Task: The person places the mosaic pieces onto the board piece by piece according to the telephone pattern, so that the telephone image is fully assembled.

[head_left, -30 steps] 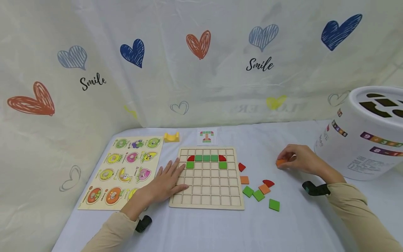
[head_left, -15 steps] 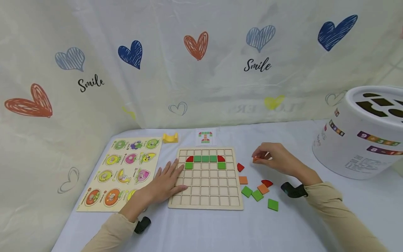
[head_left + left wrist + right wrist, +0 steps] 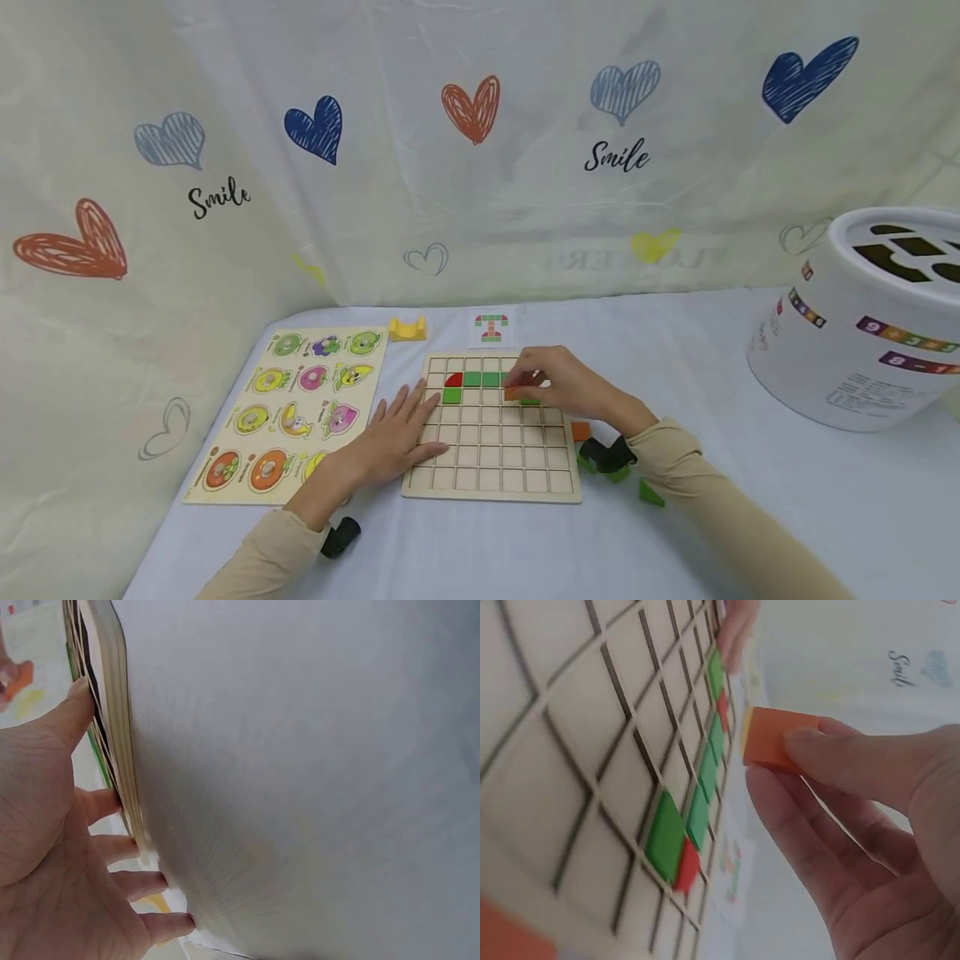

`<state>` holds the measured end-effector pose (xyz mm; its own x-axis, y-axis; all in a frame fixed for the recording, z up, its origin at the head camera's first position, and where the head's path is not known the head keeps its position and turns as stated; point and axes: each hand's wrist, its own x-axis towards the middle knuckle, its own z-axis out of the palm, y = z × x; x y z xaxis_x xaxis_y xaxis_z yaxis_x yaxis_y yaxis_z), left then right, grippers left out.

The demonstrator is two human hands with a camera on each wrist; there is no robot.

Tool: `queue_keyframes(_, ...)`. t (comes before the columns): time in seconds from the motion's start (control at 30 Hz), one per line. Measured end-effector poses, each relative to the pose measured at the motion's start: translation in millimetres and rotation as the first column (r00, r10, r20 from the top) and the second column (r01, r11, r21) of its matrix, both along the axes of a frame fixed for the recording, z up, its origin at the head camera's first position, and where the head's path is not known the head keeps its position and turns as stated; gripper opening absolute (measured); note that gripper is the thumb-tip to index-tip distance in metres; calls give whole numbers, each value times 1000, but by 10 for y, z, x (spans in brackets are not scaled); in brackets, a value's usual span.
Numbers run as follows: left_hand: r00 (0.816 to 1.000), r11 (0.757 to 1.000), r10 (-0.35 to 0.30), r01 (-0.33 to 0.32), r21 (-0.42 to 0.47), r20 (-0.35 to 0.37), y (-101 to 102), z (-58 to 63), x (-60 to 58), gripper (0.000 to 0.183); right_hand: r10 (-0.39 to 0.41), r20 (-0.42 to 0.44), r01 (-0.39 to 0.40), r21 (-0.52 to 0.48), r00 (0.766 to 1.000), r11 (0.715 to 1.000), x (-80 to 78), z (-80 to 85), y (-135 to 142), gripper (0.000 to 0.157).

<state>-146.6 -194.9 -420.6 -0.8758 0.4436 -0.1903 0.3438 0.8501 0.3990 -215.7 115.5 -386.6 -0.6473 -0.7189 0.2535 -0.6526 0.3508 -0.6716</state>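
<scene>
My right hand (image 3: 558,379) pinches an orange square tile (image 3: 776,739) between thumb and fingers, held just over the upper right of the wooden grid board (image 3: 487,467). In the board's cells sit a red quarter-round tile (image 3: 454,380), a row of green tiles (image 3: 481,379) and a green tile (image 3: 452,396) below the red one. The right wrist view shows another green tile (image 3: 666,836) and a red tile (image 3: 687,866), largely covered by the hand in the head view. With fingers spread, my left hand (image 3: 393,433) rests on the board's left edge.
A pattern card (image 3: 492,327) and a yellow holder (image 3: 408,330) stand behind the board. Left is a fruit puzzle board (image 3: 277,417). Loose tiles, among them an orange tile (image 3: 581,431) and a green tile (image 3: 651,493), lie right, partly under the forearm. A white bucket (image 3: 840,358) stands far right.
From beside the bucket, my right hand has carried the orange tile leftward across the table to over the board. The left hand stays in place on the board's edge.
</scene>
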Motion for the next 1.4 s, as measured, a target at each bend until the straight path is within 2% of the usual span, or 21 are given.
queue_keyframes(0.17,1000,1000,5,-5,3,5,15,22,14,82,-20,1,20,-39,1000,999,-54,-137,-217,16)
queue_keyframes(0.4,1000,1000,6,-6,0,8,14,8,12,82,-69,11,69,-33,998,997,-105,-270,-323,18)
queue_keyframes(0.97,1000,1000,10,-10,-10,6,3,17,1,82,-70,55,69,27,996,997,-119,-238,-370,15)
queue_keyframes(1.07,1000,1000,10,-10,-5,7,0,16,5,82,-74,30,72,57,997,996,-124,-239,-388,15)
queue_keyframes(1.33,1000,1000,0,0,-10,-7,-14,2,12,82,-60,-117,80,174,991,982,-132,-206,-441,13)
queue_keyframes(1.4,1000,1000,2,-2,-13,-8,-12,3,8,82,-60,-120,82,186,991,979,-135,-203,-454,14)
